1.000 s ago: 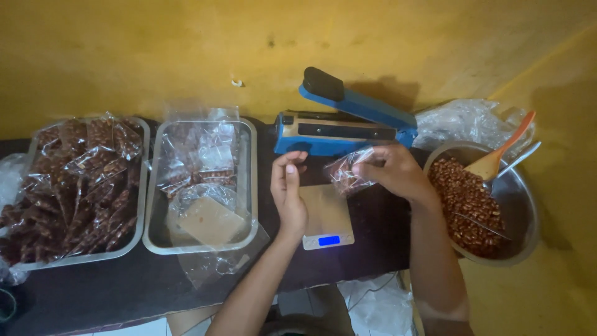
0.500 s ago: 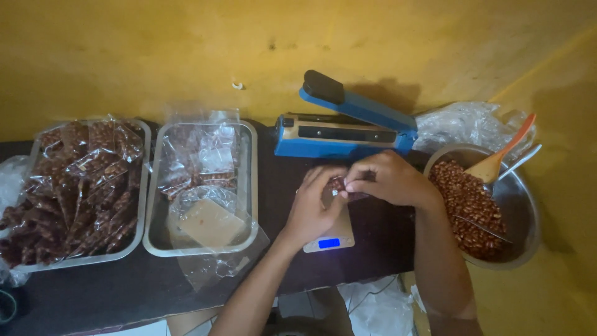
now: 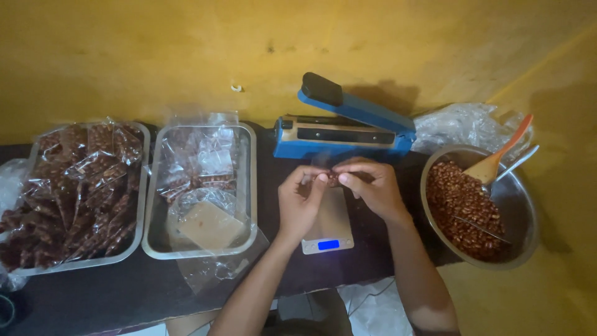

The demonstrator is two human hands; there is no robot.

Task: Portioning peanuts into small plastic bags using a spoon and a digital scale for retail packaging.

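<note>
Yellow wall fills the background, and against it runs one dark table (image 3: 124,292) whose near edge crosses the bottom of the view. Two metal trays sit toward its left end: the left tray (image 3: 140,186) is heaped with sealed clear packets of brown nuts, the middle tray (image 3: 249,186) holds a few clear bags and one tan block. One blue impulse sealer (image 3: 342,134) stands at the back edge with its arm raised. One metal bowl (image 3: 519,205) of brown nuts at the right end carries one wooden spoon (image 3: 497,162). One small digital scale (image 3: 329,230) lies near the front edge. Above it, the left hand (image 3: 298,202) and right hand (image 3: 373,186) meet, fingers curled and pinching one small bag of nuts (image 3: 333,180) between them.
</note>
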